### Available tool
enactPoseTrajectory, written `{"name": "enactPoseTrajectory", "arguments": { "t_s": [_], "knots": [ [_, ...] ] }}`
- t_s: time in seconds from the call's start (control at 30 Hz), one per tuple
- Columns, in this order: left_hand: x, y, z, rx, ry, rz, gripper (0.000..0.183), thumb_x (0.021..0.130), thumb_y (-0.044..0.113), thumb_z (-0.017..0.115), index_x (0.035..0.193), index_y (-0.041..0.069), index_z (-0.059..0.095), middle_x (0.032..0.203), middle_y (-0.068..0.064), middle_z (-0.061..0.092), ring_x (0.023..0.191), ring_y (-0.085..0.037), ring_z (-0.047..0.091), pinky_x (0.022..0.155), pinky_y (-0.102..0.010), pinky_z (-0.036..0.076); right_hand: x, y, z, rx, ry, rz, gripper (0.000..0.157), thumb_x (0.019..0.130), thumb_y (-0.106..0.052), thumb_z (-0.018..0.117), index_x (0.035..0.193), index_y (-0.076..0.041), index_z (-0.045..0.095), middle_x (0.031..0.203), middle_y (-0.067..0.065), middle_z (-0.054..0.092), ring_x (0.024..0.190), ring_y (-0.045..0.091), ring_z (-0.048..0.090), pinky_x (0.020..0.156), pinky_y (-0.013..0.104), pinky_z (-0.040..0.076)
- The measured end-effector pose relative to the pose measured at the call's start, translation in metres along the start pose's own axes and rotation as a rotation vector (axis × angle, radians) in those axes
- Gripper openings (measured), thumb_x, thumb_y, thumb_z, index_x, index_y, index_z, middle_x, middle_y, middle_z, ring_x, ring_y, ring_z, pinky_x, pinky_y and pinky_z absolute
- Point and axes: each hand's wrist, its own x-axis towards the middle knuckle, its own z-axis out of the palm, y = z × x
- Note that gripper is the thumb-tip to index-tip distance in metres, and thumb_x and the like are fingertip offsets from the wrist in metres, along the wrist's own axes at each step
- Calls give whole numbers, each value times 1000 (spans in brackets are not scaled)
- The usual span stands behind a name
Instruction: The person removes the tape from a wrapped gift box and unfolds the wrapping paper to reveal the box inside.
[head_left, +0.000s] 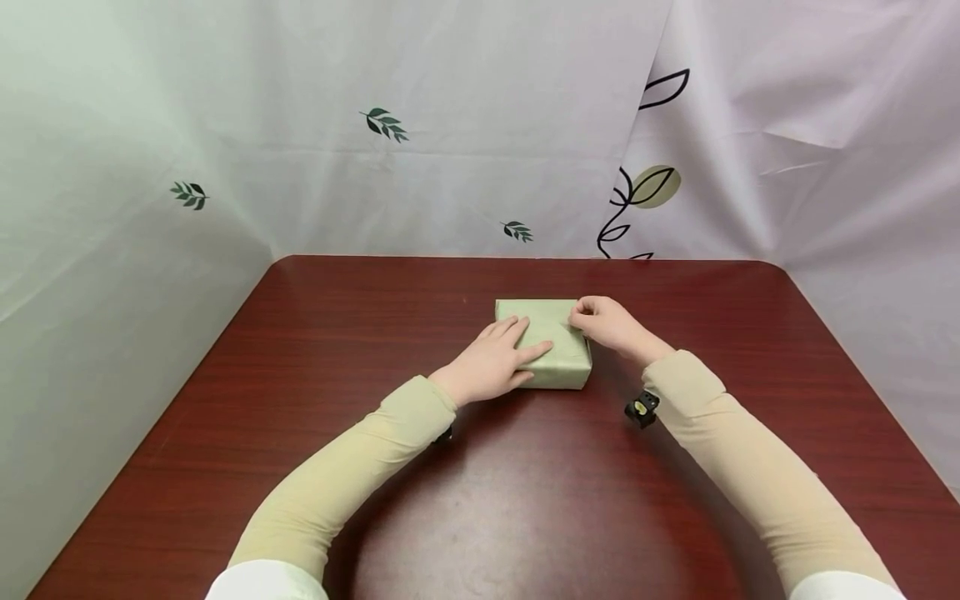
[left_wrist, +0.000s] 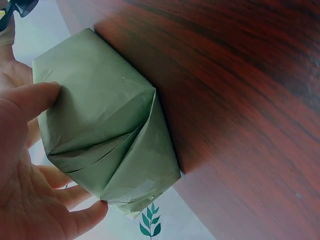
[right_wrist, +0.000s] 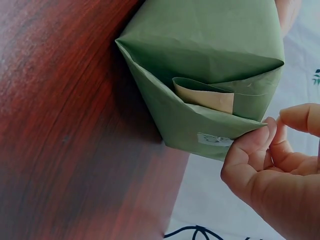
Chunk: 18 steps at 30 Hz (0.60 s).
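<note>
A box wrapped in pale green paper [head_left: 555,354] lies on the dark red-brown table [head_left: 495,500]. My left hand [head_left: 491,358] rests on its left part, fingers spread over the top; in the left wrist view the thumb [left_wrist: 42,95] lies along one face and the fingertips reach the folded end. At the box's right end, my right hand [head_left: 609,323] has its fingertips together. The right wrist view shows them pinching at the corner of a paper flap [right_wrist: 190,122]. That end's fold gapes, baring a beige inner piece [right_wrist: 207,97]. A clear tape patch [right_wrist: 215,140] sits on the flap.
A pale curtain [head_left: 465,125] with leaf prints hangs behind the table and along both sides. Small black devices are worn at both wrists, the right one [head_left: 642,408] showing plainly below the sleeve cuff.
</note>
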Motion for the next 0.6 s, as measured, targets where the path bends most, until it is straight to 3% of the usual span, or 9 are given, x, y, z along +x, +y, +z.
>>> {"name": "enactPoseTrajectory", "arguments": {
  "t_s": [0.23, 0.6],
  "knots": [
    [-1, 0, 0, -6, -5, -1, 50, 93, 35, 59, 141, 23, 47, 142, -27, 39, 132, -40, 38, 105, -51, 35, -3, 2, 1, 53, 3, 18, 22, 93, -13, 44, 99, 3, 57, 89, 6, 54, 78, 14, 50, 69, 23, 42],
    [-1, 0, 1, 2, 3, -1, 51, 92, 35, 60, 141, 24, 47, 142, -27, 39, 132, -39, 39, 105, -50, 36, -4, 6, 0, 329, -30, 57, 15, 94, -5, 42, 96, 8, 49, 86, 3, 48, 77, 6, 47, 71, 17, 44]
  ]
}}
